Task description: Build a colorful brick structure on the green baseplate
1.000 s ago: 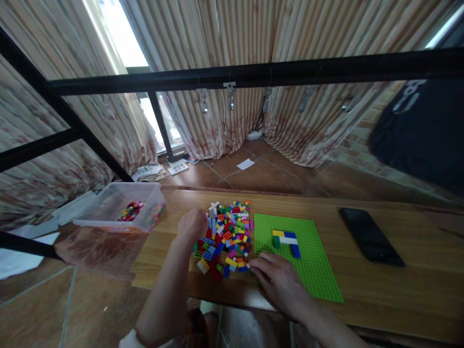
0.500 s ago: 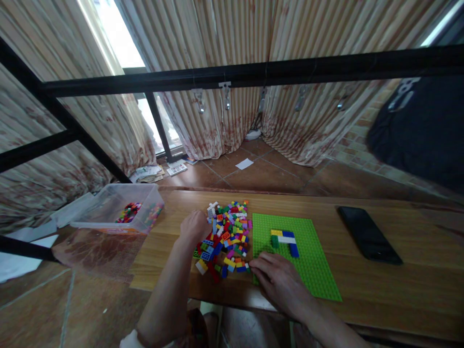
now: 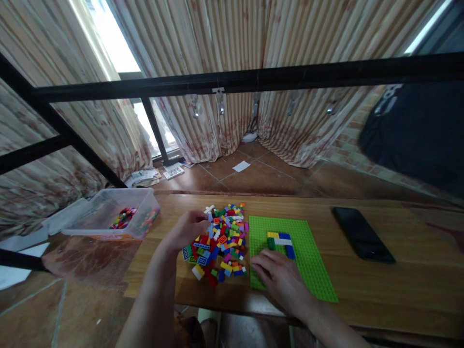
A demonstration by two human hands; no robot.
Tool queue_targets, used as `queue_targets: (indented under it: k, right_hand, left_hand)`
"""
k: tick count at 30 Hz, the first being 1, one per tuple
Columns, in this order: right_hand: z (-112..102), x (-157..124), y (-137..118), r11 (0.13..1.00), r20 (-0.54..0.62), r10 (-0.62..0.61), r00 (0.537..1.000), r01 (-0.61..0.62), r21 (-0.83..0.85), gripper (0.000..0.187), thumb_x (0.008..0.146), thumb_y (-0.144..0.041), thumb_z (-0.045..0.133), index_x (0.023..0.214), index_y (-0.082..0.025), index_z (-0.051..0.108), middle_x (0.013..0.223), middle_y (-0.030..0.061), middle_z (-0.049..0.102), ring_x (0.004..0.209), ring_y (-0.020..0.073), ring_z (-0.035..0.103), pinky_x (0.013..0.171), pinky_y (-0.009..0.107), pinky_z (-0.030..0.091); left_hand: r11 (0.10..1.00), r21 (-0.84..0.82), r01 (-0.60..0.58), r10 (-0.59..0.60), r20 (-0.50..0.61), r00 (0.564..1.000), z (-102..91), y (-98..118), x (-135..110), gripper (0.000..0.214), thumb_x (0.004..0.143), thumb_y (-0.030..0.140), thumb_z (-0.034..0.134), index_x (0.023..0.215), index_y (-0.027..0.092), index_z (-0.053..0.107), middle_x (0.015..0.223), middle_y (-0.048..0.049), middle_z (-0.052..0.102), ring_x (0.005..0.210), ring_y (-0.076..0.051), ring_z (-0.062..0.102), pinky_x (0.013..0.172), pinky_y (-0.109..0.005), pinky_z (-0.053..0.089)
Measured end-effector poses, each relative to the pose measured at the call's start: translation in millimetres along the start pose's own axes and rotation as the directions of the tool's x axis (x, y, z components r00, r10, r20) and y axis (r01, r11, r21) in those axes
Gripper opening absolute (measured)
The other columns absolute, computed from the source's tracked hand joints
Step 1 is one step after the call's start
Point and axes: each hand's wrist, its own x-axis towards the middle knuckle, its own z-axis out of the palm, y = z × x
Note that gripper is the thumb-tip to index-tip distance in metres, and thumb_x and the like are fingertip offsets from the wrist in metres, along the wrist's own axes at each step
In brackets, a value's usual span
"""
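On the wooden table (image 3: 362,295), a loose pile of coloured bricks (image 3: 232,241) lies just left of a green baseplate (image 3: 311,263). Toward the plate's far side sits a small brick build (image 3: 281,241): a yellow and a blue brick along its far edge, a green one on the left, a white one across the middle and more blue reaching near on the right. The person's left hand (image 3: 188,231) is over the left edge of the pile with its fingers partly curled; whether they grip a brick cannot be told. The right hand (image 3: 277,273) is over the near left part of the baseplate, just nearer than the build, fingers bent and close together; its fingertips are too hidden to show whether it holds anything. Farther right, a dark phone (image 3: 362,234) lies flat on the table. At the far left, a clear plastic tub (image 3: 96,227) contains more small bricks (image 3: 123,218).
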Motion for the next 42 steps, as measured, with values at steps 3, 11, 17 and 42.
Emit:
queue_targets:
  k: [3, 11, 17, 42]
  right_hand:
    - [-6.9, 3.9, -0.2, 0.989, -0.115, 0.078, 0.99, -0.063, 0.131, 0.02, 0.093, -0.026, 0.048, 0.092, -0.024, 0.067, 0.082, 0.0025, 0.065, 0.077, 0.0151, 0.061, 0.071, 0.027, 0.046]
    - [-28.5, 3.7, 6.4, 0.921, -0.193, 0.276, 0.942, -0.202, 0.332, 0.017, 0.085, -0.033, 0.059, 0.095, -0.023, 0.068, 0.086, 0.0028, 0.069, 0.075, 0.0161, 0.063, 0.07, 0.028, 0.05]
    - [-42.0, -8.7, 39.0, 0.952, -0.104, 0.218, 0.97, -0.188, 0.241, 0.018, 0.088, -0.031, 0.053, 0.091, -0.025, 0.07, 0.093, 0.0033, 0.071, 0.089, 0.0194, 0.065, 0.081, 0.034, 0.05]
    - [-58.0, -20.2, 82.5, 0.929, -0.027, 0.37, 0.929, -0.37, 0.005, 0.024, 0.089, -0.033, 0.05, 0.086, -0.02, 0.07, 0.084, 0.0043, 0.069, 0.079, 0.0178, 0.063, 0.072, 0.03, 0.044]
  left_hand:
    - [0.962, -0.27, -0.035, 0.045, 0.031, 0.999, 22.3, 14.7, -2.8, 0.028, 0.069, 0.028, 0.062, 0.093, 0.013, 0.061, 0.057, 0.0061, 0.053, 0.046, -0.006, 0.045, 0.046, -0.017, 0.034]
    - [0.843, -0.537, 0.021, 0.022, 0.075, 0.997, 118.3, 39.5, -11.5, 0.025, 0.07, 0.025, 0.065, 0.091, 0.015, 0.056, 0.061, 0.0032, 0.059, 0.055, -0.009, 0.057, 0.055, -0.02, 0.045]
    - [0.936, -0.309, -0.169, 0.2, 0.07, 0.977, 147.5, 28.0, -10.6, 0.011, 0.076, 0.026, 0.061, 0.077, 0.016, 0.057, 0.065, 0.0019, 0.059, 0.059, -0.011, 0.055, 0.056, -0.021, 0.042]
    - [0.544, 0.703, -0.459, 0.418, 0.247, 0.874, 173.6, 25.2, -7.7, 0.023, 0.092, 0.026, 0.045, 0.084, 0.02, 0.066, 0.091, -0.0054, 0.062, 0.089, -0.019, 0.057, 0.077, -0.031, 0.046]
